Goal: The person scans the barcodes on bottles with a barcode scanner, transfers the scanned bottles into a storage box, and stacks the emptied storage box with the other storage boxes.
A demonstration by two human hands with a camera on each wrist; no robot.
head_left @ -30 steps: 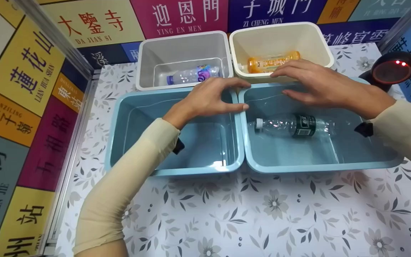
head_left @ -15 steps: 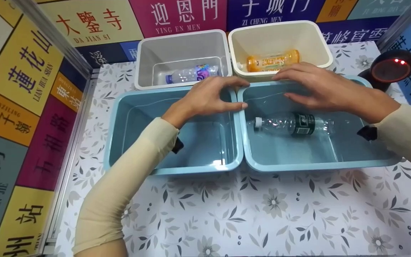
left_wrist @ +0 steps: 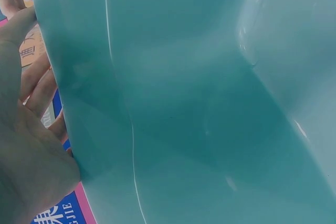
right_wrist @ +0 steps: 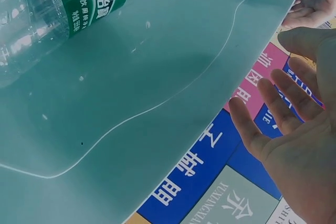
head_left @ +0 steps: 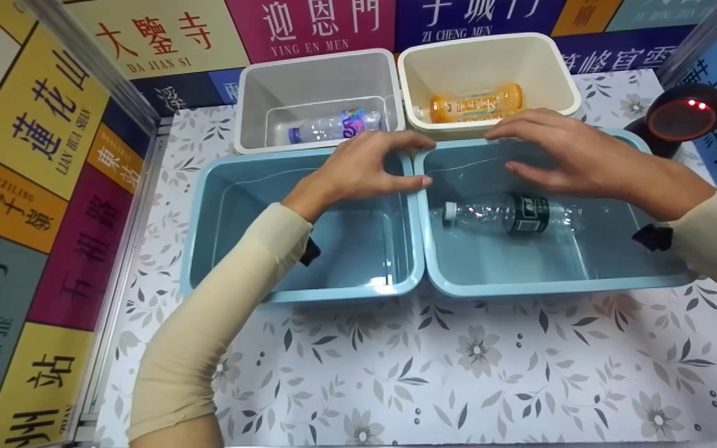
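Note:
My left hand (head_left: 358,168) is over the back right corner of the left blue bin (head_left: 333,296), its fingers and thumb spread apart at the rims where two blue bins meet. It holds nothing. My right hand (head_left: 567,152) hovers over the back rim of the right blue bin (head_left: 533,289), fingers extended and nothing between them; in the right wrist view its fingers (right_wrist: 273,95) stand apart beyond the bin's edge. Below it, a clear water bottle (head_left: 514,214) with a dark green label and white cap lies on its side in that bin.
Behind stand a grey bin (head_left: 318,71) with a purple-labelled bottle (head_left: 337,126) and a cream bin (head_left: 489,50) with an orange bottle (head_left: 477,104). A black round device with red lights (head_left: 685,112) stands at the right. The tablecloth (head_left: 477,373) is floral.
My right hand has drifted slightly to the right along the back rim. My left hand stays at the meeting rims, and the bottles have not moved in their bins.

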